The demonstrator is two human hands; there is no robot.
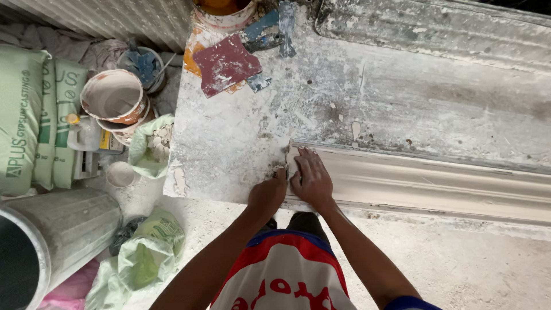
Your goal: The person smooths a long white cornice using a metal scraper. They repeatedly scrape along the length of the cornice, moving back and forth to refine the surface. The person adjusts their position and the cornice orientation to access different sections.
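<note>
Head cam: both hands at end of plaster cornice (pixel 425 183) on counter (pixel 229 143). L hand (pixel 267 195) fingers curled, pinching end; R hand (pixel 313 179) flat, open. Prob stiff, brittle, heavy-ish; support underneath, not at thin edges.

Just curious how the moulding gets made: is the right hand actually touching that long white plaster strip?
Touching. The head view shows the right hand lying flat on the end of the plaster strip.

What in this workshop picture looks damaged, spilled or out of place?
The moulding's left end, under both hands, looks rough and crumbly. Dried plaster splatters cover the table. Torn red and blue scraps lie scattered at its far corner. Crumpled green bags lie loose on the floor.
</note>
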